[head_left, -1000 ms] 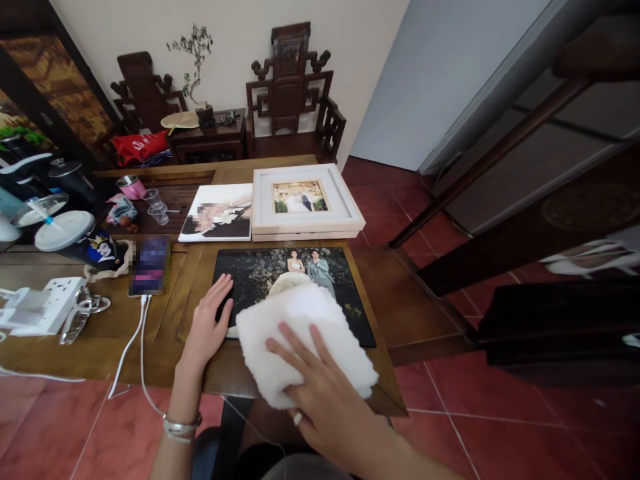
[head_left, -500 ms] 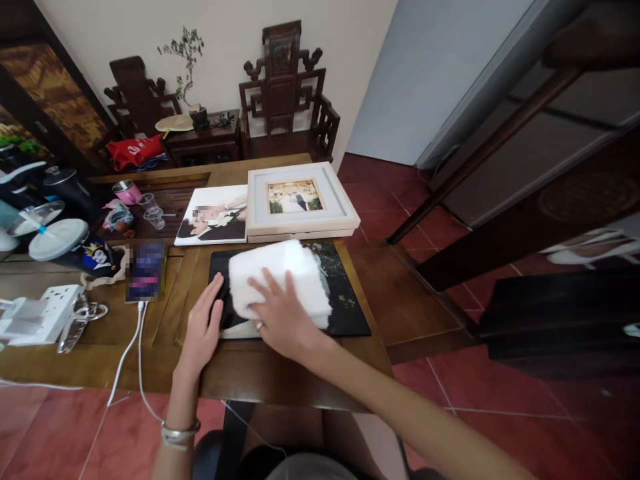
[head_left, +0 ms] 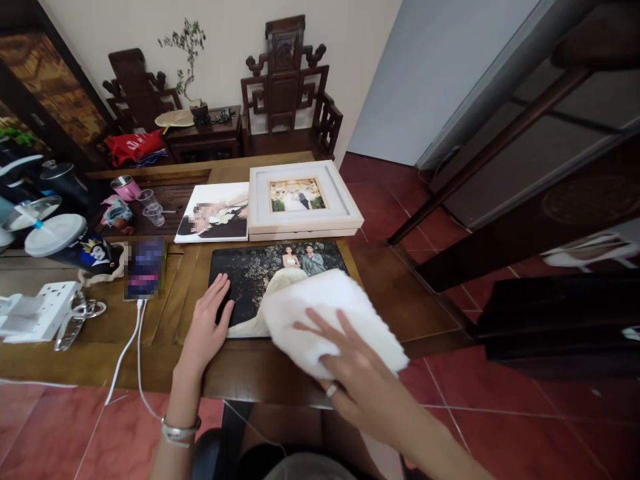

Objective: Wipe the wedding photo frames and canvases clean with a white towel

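Observation:
A dark photo panel [head_left: 245,273] lies flat on the table, showing two people, one in a long pale gown. My left hand [head_left: 206,323] rests at its left edge, fingers stretched out and thumb apart, holding nothing. A white fluffy cloth [head_left: 300,313] covers the panel's lower right part and reaches past the table's front right corner. On top of the cloth is my right hand [head_left: 350,363], a ring on one finger, holding it with some fingers spread over it. The cloth hides part of the gown and the panel's right corner.
Beyond the panel lie a pale framed picture [head_left: 257,200] and a white-edged photo board [head_left: 220,230]. To the left are a charging phone [head_left: 145,270], a power strip [head_left: 53,303], a lidded cup [head_left: 55,233] and a pink mug [head_left: 127,189]. A wooden chair [head_left: 285,80] stands behind.
My right hand has moved the white cloth right and toward me, uncovering the panel's left and upper parts. My left hand stays almost in place at the panel's edge.

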The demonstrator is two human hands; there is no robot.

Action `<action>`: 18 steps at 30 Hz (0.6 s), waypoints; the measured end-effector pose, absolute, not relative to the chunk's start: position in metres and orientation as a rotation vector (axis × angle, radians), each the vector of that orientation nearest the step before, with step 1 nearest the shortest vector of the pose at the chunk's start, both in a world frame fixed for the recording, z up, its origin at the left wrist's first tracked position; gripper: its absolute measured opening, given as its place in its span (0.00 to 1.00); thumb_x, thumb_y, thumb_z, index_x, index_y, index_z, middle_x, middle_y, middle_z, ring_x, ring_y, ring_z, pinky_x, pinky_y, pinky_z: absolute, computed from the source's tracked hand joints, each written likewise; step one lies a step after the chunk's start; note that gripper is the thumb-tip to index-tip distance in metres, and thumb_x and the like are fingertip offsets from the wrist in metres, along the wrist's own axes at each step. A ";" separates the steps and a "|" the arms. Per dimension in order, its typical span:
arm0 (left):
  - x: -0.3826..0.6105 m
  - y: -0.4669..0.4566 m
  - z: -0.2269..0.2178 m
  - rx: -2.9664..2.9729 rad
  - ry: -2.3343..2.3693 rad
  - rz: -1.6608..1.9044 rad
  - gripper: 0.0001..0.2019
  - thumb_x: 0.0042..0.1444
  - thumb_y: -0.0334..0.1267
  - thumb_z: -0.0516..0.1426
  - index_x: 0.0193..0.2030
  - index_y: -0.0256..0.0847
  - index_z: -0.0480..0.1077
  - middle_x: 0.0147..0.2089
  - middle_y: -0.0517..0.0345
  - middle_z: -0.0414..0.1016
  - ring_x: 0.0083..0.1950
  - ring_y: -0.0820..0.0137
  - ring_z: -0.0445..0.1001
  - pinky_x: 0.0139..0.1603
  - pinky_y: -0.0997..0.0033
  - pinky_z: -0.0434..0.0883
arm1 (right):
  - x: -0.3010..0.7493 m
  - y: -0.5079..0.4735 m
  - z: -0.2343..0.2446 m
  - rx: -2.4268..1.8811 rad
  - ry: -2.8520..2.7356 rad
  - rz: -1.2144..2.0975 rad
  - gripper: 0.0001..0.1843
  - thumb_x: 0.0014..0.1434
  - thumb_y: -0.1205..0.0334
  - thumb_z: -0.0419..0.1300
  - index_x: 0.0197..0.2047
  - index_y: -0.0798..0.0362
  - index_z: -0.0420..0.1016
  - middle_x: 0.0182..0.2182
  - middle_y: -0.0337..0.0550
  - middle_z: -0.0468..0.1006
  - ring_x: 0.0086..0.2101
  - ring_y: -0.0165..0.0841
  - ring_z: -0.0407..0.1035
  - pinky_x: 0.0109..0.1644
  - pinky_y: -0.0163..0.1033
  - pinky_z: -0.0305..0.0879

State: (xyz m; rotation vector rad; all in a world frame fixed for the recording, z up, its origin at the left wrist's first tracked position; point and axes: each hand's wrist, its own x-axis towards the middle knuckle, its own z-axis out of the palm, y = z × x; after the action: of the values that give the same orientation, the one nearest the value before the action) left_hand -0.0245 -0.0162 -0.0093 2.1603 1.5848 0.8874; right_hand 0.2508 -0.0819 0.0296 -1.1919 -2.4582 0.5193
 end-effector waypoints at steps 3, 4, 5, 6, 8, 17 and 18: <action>-0.025 -0.015 -0.010 2.186 1.577 0.896 0.21 0.64 0.38 0.50 0.64 0.41 0.61 0.67 0.48 0.60 0.69 0.62 0.56 0.68 0.53 0.56 | 0.271 -0.073 0.022 -1.335 -2.356 0.346 0.12 0.54 0.75 0.49 0.26 0.53 0.69 0.60 0.56 0.67 0.65 0.49 0.48 0.66 0.65 0.43; -0.025 -0.015 -0.010 2.190 1.576 0.894 0.21 0.64 0.38 0.50 0.64 0.41 0.61 0.67 0.48 0.61 0.69 0.62 0.56 0.68 0.53 0.57 | 0.274 -0.067 0.022 -1.388 -2.337 0.329 0.12 0.56 0.74 0.49 0.27 0.53 0.70 0.58 0.58 0.69 0.64 0.50 0.49 0.65 0.66 0.45; -0.025 -0.015 -0.010 2.191 1.576 0.891 0.21 0.64 0.38 0.50 0.63 0.40 0.62 0.67 0.47 0.61 0.69 0.62 0.57 0.68 0.53 0.57 | 0.274 -0.060 0.023 -1.443 -2.333 0.340 0.12 0.58 0.72 0.49 0.28 0.54 0.70 0.56 0.60 0.71 0.64 0.51 0.50 0.65 0.66 0.46; -0.025 -0.015 -0.010 2.190 1.576 0.891 0.21 0.64 0.38 0.50 0.63 0.40 0.62 0.67 0.47 0.61 0.69 0.62 0.57 0.68 0.53 0.57 | 0.270 -0.052 0.025 -1.488 -2.340 0.371 0.12 0.58 0.72 0.48 0.30 0.54 0.71 0.53 0.60 0.73 0.64 0.52 0.50 0.64 0.66 0.47; -0.025 -0.015 -0.010 2.185 1.576 0.896 0.21 0.63 0.38 0.50 0.63 0.40 0.62 0.67 0.47 0.61 0.69 0.61 0.57 0.67 0.53 0.57 | 0.255 -0.034 0.032 -1.515 -2.370 0.460 0.12 0.58 0.71 0.48 0.35 0.56 0.73 0.48 0.60 0.76 0.64 0.52 0.49 0.63 0.66 0.47; -0.026 -0.013 -0.007 2.190 1.608 0.876 0.17 0.62 0.37 0.51 0.57 0.39 0.69 0.61 0.45 0.69 0.63 0.57 0.66 0.62 0.54 0.64 | 0.123 0.040 0.061 -1.245 -2.494 0.555 0.16 0.62 0.66 0.47 0.46 0.53 0.73 0.47 0.52 0.76 0.57 0.48 0.60 0.59 0.64 0.50; -0.027 -0.013 -0.006 2.191 1.600 0.868 0.17 0.62 0.37 0.51 0.55 0.39 0.70 0.60 0.45 0.70 0.62 0.57 0.67 0.62 0.54 0.65 | 0.115 0.042 0.061 -1.263 -2.494 0.551 0.16 0.62 0.66 0.47 0.46 0.53 0.73 0.46 0.53 0.77 0.56 0.47 0.61 0.59 0.64 0.51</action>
State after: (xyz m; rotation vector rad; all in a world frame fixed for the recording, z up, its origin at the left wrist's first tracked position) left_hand -0.0265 -0.0130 -0.0059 2.1913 1.6002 0.8683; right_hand 0.1150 0.0423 0.0614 -1.2629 -2.4935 0.5507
